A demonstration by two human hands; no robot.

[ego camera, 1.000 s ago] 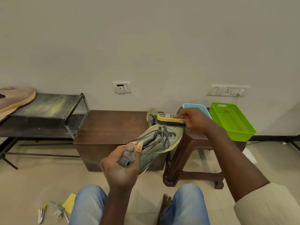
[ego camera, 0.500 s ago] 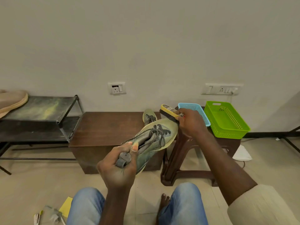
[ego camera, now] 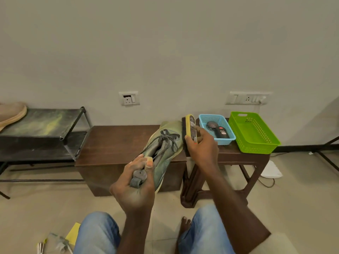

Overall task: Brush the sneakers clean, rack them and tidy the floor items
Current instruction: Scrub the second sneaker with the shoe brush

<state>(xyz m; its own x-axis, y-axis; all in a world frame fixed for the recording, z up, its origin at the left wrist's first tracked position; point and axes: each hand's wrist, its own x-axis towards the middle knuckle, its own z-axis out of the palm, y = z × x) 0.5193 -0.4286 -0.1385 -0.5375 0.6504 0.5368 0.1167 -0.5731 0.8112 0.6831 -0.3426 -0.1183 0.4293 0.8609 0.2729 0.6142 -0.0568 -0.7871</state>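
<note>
- One head view is being given, looking down over two knees in blue jeans point(ego camera: 97, 233) onto a pale tiled floor.
- A grey-green sneaker point(ego camera: 163, 153) is being held up by the left hand point(ego camera: 135, 189), whose fingers are being kept wrapped tight around the heel and its grey pull tab; the toe is being pointed away, toward the wall.
- A yellow-backed brush point(ego camera: 189, 129) is being gripped by the right hand point(ego camera: 201, 151), fingers curled closed around its lower end, and its dark bristles are being pressed against the right side of the sneaker (near the toe).
- Behind the sneaker a dark brown bench point(ego camera: 117, 143) is being seen against the wall, with a brown plastic stool point(ego camera: 229, 162) just beside it on the right.
- On the stool a blue basket point(ego camera: 225, 142) is being used to hold a round tin and a dark bottle, and a green basket point(ego camera: 256, 143) is being kept next to it.
- At the left a black metal rack point(ego camera: 42, 136) is being occupied by a tan shoe point(ego camera: 11, 112) on its top shelf.
- Small items, one of them a yellow sheet point(ego camera: 73, 233), are being left on the floor by the left knee (too blurred to name).
</note>
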